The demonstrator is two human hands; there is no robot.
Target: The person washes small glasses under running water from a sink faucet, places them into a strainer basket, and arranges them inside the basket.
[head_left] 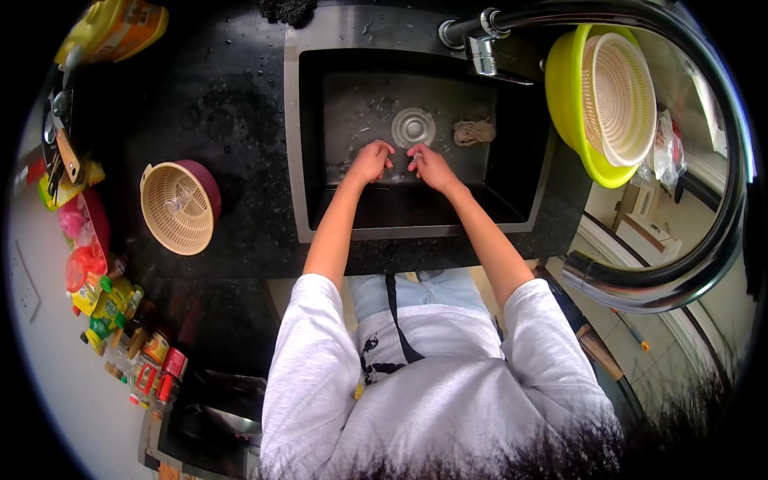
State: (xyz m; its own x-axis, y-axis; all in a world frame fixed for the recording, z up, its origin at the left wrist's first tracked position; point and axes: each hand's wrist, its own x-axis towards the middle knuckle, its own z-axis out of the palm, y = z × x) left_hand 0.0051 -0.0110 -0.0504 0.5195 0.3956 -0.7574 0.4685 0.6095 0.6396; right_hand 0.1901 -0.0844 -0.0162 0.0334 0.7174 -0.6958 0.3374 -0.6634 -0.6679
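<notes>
Both hands are inside the dark sink (292, 144), low over its basin and apart from each other. My left hand (371, 162) has its fingers curled in; whatever it may hold is too small to make out. The fingers of my right hand (428, 166) are bent together too, near a small shiny spot I cannot identify. Just beyond them lies the round metal drain cover (414, 127). A crumpled greyish-brown cloth (474, 132) rests on the basin floor to the right. Small pale scraps or water drops are scattered around the drain.
A cream strainer basket in a maroon bowl (178, 206) stands on the left counter. Green and white basins (566, 104) are at the right. The black faucet (576, 14) arches overhead on the right. Bottles and packets (116, 308) line the left wall; a yellow jug (120, 30) is top left.
</notes>
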